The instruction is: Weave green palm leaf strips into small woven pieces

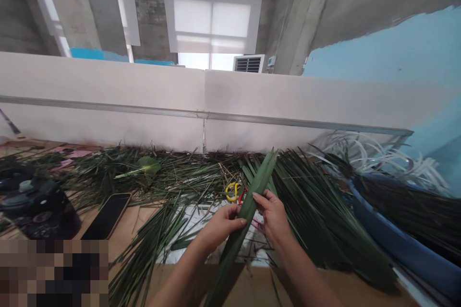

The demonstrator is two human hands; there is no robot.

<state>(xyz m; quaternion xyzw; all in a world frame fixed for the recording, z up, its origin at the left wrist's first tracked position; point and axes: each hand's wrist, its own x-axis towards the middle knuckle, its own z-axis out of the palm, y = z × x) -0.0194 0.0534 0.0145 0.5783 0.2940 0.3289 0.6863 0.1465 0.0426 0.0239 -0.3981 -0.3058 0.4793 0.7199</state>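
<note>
A long, folded green palm leaf strip [254,189] slants up and away from me across the middle of the table. My left hand [227,223] pinches its left edge between thumb and fingers. Slightly higher up, my right hand [272,211] grips the right edge of the same leaf. Behind the leaf lie scissors with a yellow handle [232,192] and a red handle [242,195], partly covered. A broad heap of palm leaves [317,216] spreads to the right of my right hand. Narrow cut leaf strips [151,240] lie to the left of my left hand.
A phone [107,216] and a dark bottle [39,208] stand or lie at the left. A blue tub [382,223] with dark strands sits at the right, below white plastic strips [378,153]. A white partition [108,84] closes off the table's back.
</note>
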